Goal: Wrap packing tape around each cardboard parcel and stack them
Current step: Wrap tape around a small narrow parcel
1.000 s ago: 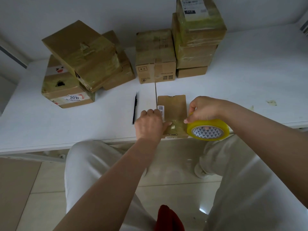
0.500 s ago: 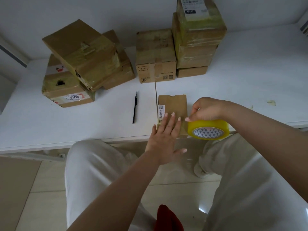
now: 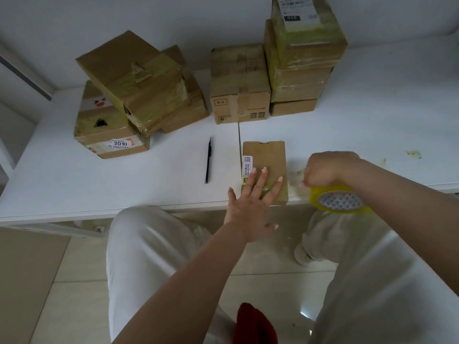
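A small flat cardboard parcel (image 3: 267, 157) with a white label on its left edge lies at the white table's (image 3: 385, 115) front edge. My left hand (image 3: 253, 204) presses flat on its near half, fingers straight and spread. My right hand (image 3: 327, 168) grips a yellow roll of packing tape (image 3: 337, 201), held just right of the parcel over the table's edge. A blurred stretch of clear tape (image 3: 295, 180) runs from the roll toward the parcel.
A black pen (image 3: 208, 160) lies left of the parcel. Taped boxes are piled at back left (image 3: 134, 80), one box (image 3: 239, 83) stands at the back centre, and a tall stack (image 3: 303, 53) rises beside it. A scrap of tape (image 3: 413, 153) lies at right.
My left hand opened from a curled grip and now lies flat on the parcel. My right hand moved the tape roll to the right, away from the parcel.
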